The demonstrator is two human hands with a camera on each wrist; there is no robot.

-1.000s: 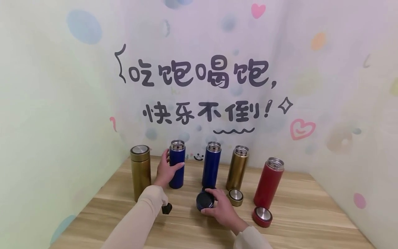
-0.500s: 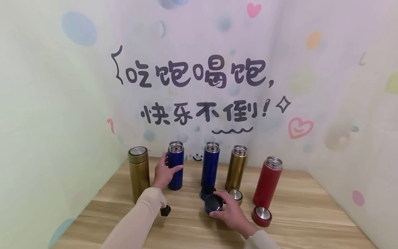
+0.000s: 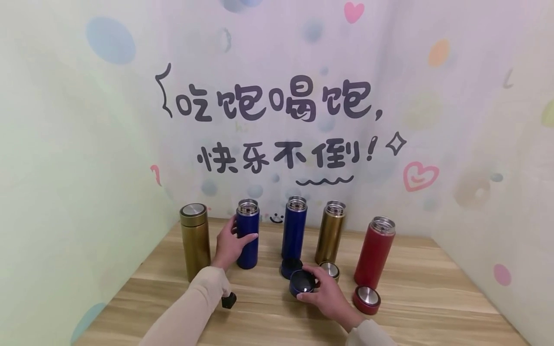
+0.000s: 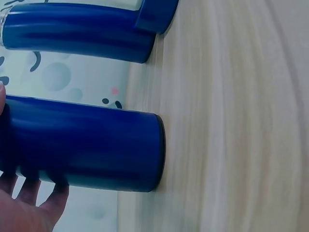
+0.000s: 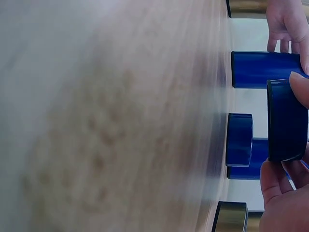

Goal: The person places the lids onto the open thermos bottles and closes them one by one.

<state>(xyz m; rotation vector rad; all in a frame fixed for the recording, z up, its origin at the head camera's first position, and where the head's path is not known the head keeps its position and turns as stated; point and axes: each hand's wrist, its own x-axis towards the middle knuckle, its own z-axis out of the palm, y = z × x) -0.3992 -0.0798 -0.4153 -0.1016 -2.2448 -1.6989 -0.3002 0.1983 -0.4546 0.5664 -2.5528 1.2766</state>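
My left hand (image 3: 229, 246) grips an uncapped blue vacuum flask (image 3: 248, 240) round its body. In the left wrist view the fingers curl round the flask (image 4: 87, 145), which stands upright on the table. My right hand (image 3: 326, 294) pinches a blue flask lid (image 3: 302, 282) by its sides, thumb opposite fingers. From the right wrist view, this lid (image 5: 287, 121) is held above the tabletop. Just behind it, a second blue lid (image 3: 289, 269) lies on the table in front of another uncapped blue flask (image 3: 294, 233).
A capped gold flask (image 3: 195, 245) stands left of my left hand. To the right are an uncapped gold flask (image 3: 331, 235) with its lid (image 3: 330, 270) and an uncapped red flask (image 3: 374, 254) with its lid (image 3: 367, 300). A printed wall hanging (image 3: 277, 62) backs the wooden table (image 3: 428, 302).
My right hand has moved the blue lid rightward, uncovering the second blue lid behind it. The blue flask in my left hand has shifted slightly nearer.
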